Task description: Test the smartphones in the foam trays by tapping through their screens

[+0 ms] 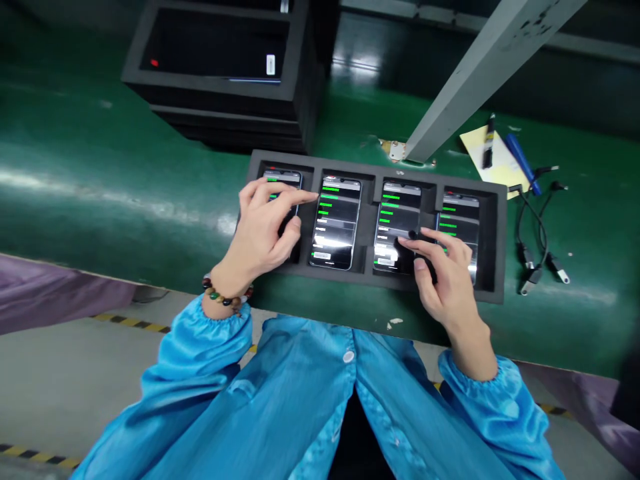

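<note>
Stacked black trays (225, 93) stand at the worktop's (75, 167) left rear. Right side: black marker (489, 143) on yellow paper (487, 157), blue tool (521, 160) beside it, black cables (537, 230) nearby. Metal post (475, 73): rear, angled.

- Green table (75, 200)
- Black tray (369, 230), centre
- Tray stack (230, 100), 11 o'clock
- Metal post (465, 87), 1 o'clock
- Yellow paper (501, 163), 2 o'clock
- Cables (530, 277), 3 o'clock

Factory floor or workshop, by the look of it. Green workbench (110, 180) with 4 lit phones (336, 223) in a foam tray (367, 261) near its front edge; striped floor tape (133, 323) below.
</note>
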Demonstrator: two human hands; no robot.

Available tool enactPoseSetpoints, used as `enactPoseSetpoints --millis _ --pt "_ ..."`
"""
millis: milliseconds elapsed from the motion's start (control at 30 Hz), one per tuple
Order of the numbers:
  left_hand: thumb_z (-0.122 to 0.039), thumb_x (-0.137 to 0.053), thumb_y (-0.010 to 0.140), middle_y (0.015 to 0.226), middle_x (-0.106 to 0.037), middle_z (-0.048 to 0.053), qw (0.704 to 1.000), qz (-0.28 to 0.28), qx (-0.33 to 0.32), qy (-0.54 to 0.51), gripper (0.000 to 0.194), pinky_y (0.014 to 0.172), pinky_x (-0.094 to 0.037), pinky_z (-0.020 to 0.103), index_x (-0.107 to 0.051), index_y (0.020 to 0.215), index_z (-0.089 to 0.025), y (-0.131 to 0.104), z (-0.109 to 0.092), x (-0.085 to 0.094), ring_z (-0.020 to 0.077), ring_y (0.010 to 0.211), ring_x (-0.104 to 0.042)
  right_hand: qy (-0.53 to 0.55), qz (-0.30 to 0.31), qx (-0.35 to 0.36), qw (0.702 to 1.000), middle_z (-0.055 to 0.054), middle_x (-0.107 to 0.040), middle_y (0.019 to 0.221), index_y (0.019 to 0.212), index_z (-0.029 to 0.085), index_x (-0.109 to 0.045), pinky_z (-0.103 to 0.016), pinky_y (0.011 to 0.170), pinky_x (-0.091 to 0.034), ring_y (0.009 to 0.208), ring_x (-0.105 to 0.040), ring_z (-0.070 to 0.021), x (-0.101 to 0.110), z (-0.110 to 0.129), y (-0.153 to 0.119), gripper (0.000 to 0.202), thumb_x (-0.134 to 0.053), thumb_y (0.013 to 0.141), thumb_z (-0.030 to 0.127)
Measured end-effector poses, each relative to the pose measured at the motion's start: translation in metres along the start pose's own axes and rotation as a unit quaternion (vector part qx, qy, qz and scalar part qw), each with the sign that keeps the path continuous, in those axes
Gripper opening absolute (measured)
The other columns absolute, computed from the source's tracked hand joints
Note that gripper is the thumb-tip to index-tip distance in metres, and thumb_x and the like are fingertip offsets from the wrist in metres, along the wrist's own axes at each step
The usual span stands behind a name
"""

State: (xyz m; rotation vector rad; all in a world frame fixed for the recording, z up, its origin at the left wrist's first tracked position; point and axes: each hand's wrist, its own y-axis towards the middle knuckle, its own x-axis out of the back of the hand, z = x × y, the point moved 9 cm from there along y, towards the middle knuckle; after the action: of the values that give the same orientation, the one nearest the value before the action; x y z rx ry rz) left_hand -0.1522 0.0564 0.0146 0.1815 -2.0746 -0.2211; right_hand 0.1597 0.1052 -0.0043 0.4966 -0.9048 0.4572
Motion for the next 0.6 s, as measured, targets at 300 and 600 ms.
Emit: enactPoseSetpoints --millis 300,600 --pt "-0.040 -0.041 0.109 0.129 -0.079 -0.002 0.987 -0.108 0.103 0.052 0.043 0.131 -0.033 0.062 -0.076 0.130 -0.025 -0.061 0.057 0.049 0.0251 0.128 -0.069 0.025 0.061 0.076 0.995 -0.008 -0.077 0.135 0.146 0.034 -0.065 -0.064 0.125 -0.038 0.148 -0.059 -0.0338 -0.037 0.063 0.036 0.041 -0.044 0.111 0.031" --pt "-0.039 -0.047 0.106 0.119 -0.078 0.007 0.990 -0.129 0.050 0.017 0.039 0.128 -0.037 0.061 -0.084 0.116 -0.031 -0.100 0.072 0.045 0.0309 0.122 -0.070 0.051 0.028 0.063 0.996 -0.009 -0.072 0.145 0.147 0.033 -0.064 -0.064 0.126 -0.035 0.150 -0.058 -0.0352 -0.026 0.064 0.036 0.039 -0.046 0.112 0.033"
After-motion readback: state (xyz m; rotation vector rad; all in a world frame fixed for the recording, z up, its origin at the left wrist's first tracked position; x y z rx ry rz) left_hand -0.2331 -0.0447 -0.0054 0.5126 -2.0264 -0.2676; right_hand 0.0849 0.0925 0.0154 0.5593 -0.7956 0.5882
